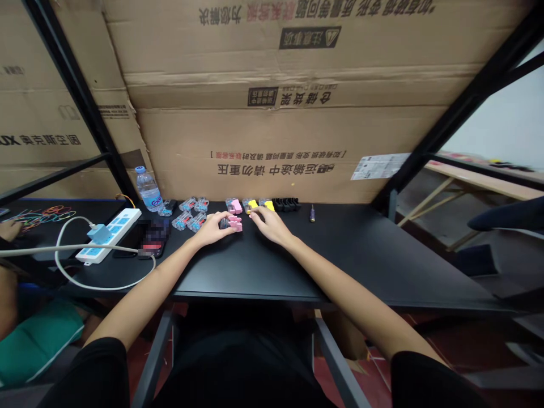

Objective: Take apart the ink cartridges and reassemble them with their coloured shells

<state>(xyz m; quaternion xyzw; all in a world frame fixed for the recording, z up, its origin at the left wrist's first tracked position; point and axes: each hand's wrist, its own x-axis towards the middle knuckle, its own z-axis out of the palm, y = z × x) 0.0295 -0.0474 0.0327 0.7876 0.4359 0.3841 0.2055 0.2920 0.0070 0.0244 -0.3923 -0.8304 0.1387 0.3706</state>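
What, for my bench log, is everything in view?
Pink pieces: several, pink, centre
Yellow pieces: two, yellow, back centre
Black pieces: several, black, back centre
Clear pieces: several, clear, left
Small tool: one, purple, right
Bottle: one, clear, back left
Power strip: one, white, left
Plug: one, blue, left
Phone: one, dark, left
Cable: count unclear, white, left
Wires: many, multicoloured, left
Desk: one, black, centre
Cardboard: several, brown, back
Label: one, white, back
Bars: several, black, both sides
Wooden table: one, pale, right
Other person's hand: one, bare, left
Left hand, right hand: two, bare, centre

Lighting moderate; soft glare on desktop [238, 269] toward seven o'clock; three-o'clock edge blurred; wide-angle stretch at ten and two.
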